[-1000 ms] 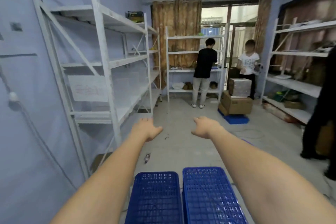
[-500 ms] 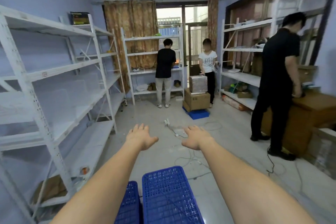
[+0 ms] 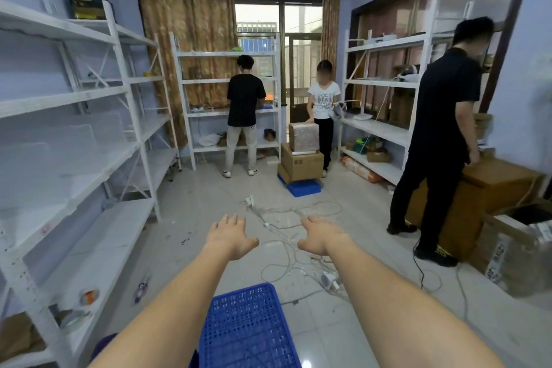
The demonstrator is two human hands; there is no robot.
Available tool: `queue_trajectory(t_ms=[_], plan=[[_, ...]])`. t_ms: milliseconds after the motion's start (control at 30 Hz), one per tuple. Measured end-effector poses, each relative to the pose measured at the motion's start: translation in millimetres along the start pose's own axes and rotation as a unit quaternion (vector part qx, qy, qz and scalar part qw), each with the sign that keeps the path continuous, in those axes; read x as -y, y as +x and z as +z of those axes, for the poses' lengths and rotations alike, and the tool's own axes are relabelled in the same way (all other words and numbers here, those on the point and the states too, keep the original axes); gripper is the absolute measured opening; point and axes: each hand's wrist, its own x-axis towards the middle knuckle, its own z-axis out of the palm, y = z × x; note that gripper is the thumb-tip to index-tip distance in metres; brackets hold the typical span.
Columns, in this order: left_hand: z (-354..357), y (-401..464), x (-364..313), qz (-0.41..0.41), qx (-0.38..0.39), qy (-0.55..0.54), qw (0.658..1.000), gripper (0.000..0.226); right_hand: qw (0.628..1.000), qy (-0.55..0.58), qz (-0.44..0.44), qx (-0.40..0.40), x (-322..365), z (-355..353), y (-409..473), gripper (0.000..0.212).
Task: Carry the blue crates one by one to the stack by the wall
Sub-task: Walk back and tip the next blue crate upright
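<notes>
- A storeroom with a pale tiled floor [image 3: 191, 212], white shelving and tangled cables [image 3: 286, 218].
- The blue crate [image 3: 246, 329] sits on the floor, below and between the forearms.
- The left hand [image 3: 230, 237] and right hand [image 3: 321, 237] hover beyond the crate, fingers spread wide, holding nothing.

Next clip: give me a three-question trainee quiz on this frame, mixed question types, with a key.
1. True or false: the left hand is gripping the blue crate.
2. Multiple choice: what lies on the floor just beyond both hands? A) a broom B) loose white cables C) a ladder
3. Short answer: what rests on the far blue crate near the door?

Key
1. False: both the left hand and the right hand are open, held out above the floor, apart from the crate.
2. B
3. Stacked cardboard boxes, with a wrapped box on top.
</notes>
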Motion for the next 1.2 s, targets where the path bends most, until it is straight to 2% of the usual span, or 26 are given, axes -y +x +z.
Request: queue_trajectory(t_ms=[200,300,467,633,867,1000,1200], plan=[[7.5,90.3,19.4,-0.03,0.007,-0.041,0.999,0.076,1.0,0.016,-0.004,0.002,-6.7,1.5,88.6,0.068],[36.0,138.2,18.5,-0.041,0.019,-0.072,0.996,0.076,1.0,0.012,-0.005,0.016,-16.4,22.4,129.9,0.066],[119.9,182.9,10.4,-0.049,0.118,-0.059,0.99,0.079,0.995,0.007,0.002,0.098,-46.2,89.5,178.2,0.066],[196.5,225.1,10.6,-0.085,0.185,-0.075,0.976,0.08,0.99,0.021,-0.018,0.137,-67.0,154.0,235.8,0.062],[364.1,220.5,-5.2,-0.145,0.304,-0.11,0.935,0.082,0.955,0.076,-0.032,0.285,-79.2,329.1,271.4,0.068],[457.3,189.3,-8.6,-0.161,0.395,-0.12,0.897,0.082,0.925,0.096,-0.018,0.367,-89.2,433.1,270.1,0.072],[590.5,183.7,16.7,-0.225,0.44,-0.14,0.858,0.085,0.895,0.176,0.068,0.405,-106.5,562.4,290.2,0.07]])
